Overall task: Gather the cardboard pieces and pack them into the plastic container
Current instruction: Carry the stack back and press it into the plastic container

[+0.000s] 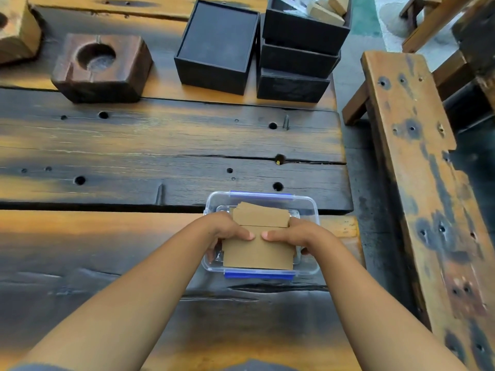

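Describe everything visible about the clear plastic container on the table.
The clear plastic container is a shallow, rounded rectangular tub with blue latch clips on its far and near edges and no lid on it. It sits upright on the dark wooden plank table, near its right edge. Brown cardboard pieces lie stacked inside, overlapping. The left hand and right hand press on the cardboard, fingers reaching down inside the walls.

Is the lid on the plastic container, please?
No, the container is open, and both hands press cardboard into it.
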The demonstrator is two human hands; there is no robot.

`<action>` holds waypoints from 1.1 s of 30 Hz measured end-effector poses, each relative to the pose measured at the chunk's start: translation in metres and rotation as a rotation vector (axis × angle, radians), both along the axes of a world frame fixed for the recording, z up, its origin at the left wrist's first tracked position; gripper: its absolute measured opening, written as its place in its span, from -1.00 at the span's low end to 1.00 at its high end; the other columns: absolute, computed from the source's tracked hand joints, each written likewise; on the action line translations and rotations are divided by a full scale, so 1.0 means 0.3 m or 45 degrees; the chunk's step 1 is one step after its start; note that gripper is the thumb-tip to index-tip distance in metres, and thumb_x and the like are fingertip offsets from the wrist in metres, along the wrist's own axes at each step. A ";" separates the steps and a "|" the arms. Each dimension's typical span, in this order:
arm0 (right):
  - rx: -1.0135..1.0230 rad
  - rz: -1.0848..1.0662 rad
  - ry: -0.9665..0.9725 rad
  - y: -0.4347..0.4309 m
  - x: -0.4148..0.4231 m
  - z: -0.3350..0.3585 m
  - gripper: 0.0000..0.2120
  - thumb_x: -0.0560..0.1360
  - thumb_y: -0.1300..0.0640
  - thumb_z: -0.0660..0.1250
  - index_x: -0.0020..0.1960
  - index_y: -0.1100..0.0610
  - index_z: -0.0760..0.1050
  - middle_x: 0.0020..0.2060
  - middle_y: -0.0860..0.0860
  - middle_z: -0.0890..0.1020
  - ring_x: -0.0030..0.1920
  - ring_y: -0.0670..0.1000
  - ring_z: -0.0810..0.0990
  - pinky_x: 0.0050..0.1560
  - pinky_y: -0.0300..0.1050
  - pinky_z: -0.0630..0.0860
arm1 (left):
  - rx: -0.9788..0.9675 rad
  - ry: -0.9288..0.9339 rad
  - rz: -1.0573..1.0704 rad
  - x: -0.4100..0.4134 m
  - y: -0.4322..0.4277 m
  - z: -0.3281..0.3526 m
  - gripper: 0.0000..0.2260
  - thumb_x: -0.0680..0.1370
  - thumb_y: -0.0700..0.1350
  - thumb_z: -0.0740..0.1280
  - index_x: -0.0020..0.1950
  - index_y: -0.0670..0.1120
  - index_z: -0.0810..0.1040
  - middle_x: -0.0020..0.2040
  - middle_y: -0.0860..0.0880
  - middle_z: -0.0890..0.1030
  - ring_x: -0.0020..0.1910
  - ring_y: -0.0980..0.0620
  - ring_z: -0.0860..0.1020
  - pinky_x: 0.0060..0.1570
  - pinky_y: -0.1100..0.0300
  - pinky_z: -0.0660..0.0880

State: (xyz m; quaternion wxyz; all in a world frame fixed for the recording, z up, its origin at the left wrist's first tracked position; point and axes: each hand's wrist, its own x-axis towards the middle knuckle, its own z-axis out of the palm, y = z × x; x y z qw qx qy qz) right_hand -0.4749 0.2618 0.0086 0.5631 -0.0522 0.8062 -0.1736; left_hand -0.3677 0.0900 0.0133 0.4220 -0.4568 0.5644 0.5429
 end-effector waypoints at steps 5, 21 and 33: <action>-0.148 -0.156 -0.062 0.034 0.017 -0.019 -0.48 0.29 -0.10 0.58 0.15 0.00 0.48 0.20 0.02 0.60 0.08 0.03 0.60 0.10 -0.07 0.54 | -0.023 0.020 0.014 0.012 0.005 0.005 -0.29 0.37 -0.02 0.56 0.44 -0.07 0.34 0.37 -0.21 0.44 0.30 -0.32 0.44 0.20 -0.43 0.39; -0.181 -0.003 0.066 0.043 0.029 -0.020 -0.50 0.29 -0.30 0.48 0.14 -0.13 0.52 0.29 0.02 0.51 0.20 0.05 0.55 0.14 -0.08 0.51 | -0.109 0.098 -0.194 0.029 0.020 -0.017 -0.37 0.33 0.04 0.58 0.30 0.04 0.39 0.01 -0.10 0.56 -0.06 -0.16 0.56 0.06 -0.21 0.55; -0.202 -0.029 -0.076 0.072 -0.002 -0.020 -0.38 0.29 -0.26 0.51 0.26 -0.02 0.53 0.22 -0.03 0.59 0.15 0.02 0.59 0.02 -0.10 0.53 | 0.002 0.148 -0.355 0.041 -0.025 -0.004 -0.38 0.32 0.05 0.58 0.28 -0.06 0.42 0.17 -0.15 0.58 0.05 -0.16 0.58 0.12 -0.23 0.56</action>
